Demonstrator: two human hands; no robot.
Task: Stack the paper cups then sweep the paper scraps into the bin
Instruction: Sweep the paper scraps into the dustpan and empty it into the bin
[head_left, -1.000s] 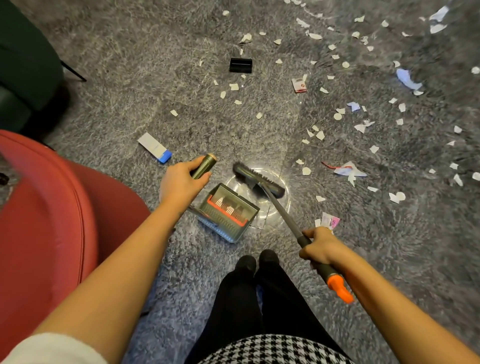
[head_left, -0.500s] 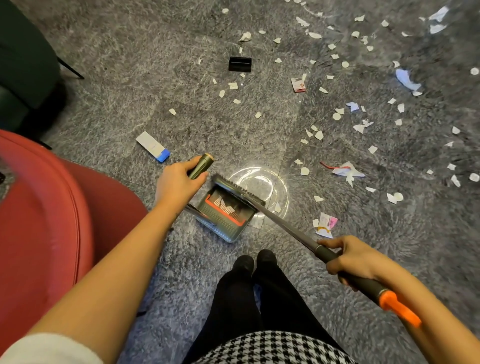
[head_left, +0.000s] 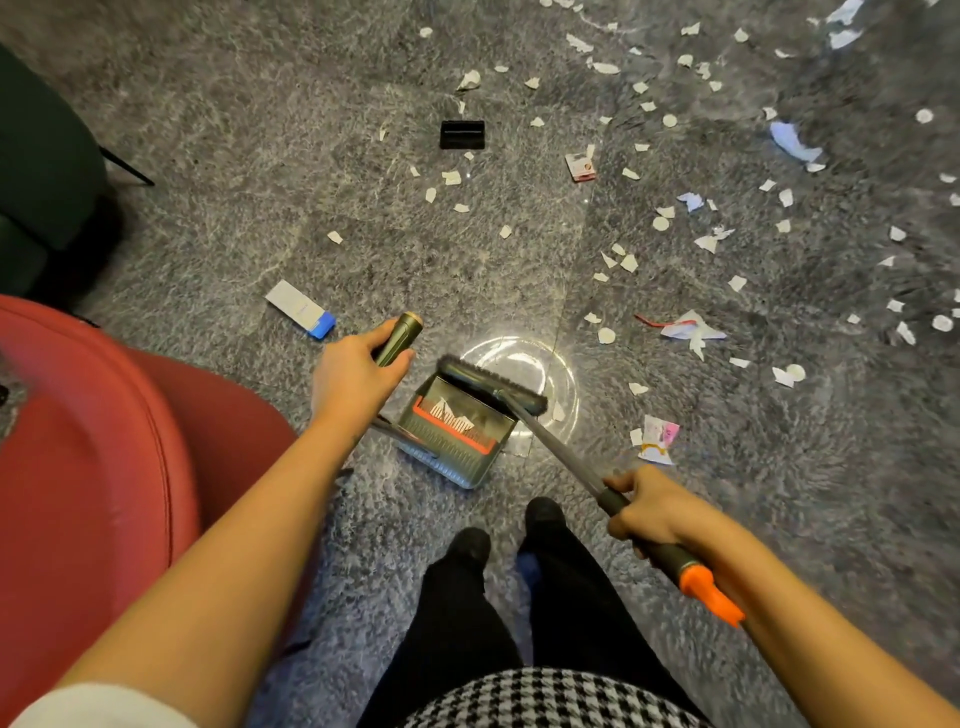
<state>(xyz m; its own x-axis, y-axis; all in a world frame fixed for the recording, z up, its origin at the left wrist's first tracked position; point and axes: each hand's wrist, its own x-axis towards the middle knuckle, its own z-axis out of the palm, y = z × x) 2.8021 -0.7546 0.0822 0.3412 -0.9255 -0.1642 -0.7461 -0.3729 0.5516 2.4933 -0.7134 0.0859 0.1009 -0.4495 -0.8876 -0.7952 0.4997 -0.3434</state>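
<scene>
Sweeping is the step in hand, I judge: the brush head (head_left: 493, 382) sits at the open mouth of the dustpan (head_left: 457, 431). The left hand (head_left: 353, 379) has its fingers wrapped round the dustpan's upright handle (head_left: 400, 338). The right hand (head_left: 660, 512) is clamped on the broom shaft (head_left: 561, 447).

To do it well, the pan's lip should lie flat on the floor, with short strokes drawn toward it so light paper does not skip past. Most paper scraps (head_left: 628, 262) lie well beyond the dustpan and to its right, so the pan likely needs shifting toward them.

A clear round dish (head_left: 550, 364) lies just behind the dustpan, under the brush, and may snag the bristles. A black box (head_left: 462, 134) lies far beyond the dustpan, a white-and-blue card (head_left: 301, 309) to its left and a pink wrapper (head_left: 655, 439) near its right. A red seat (head_left: 104, 441) crowds its left side. No cups or bin show.
</scene>
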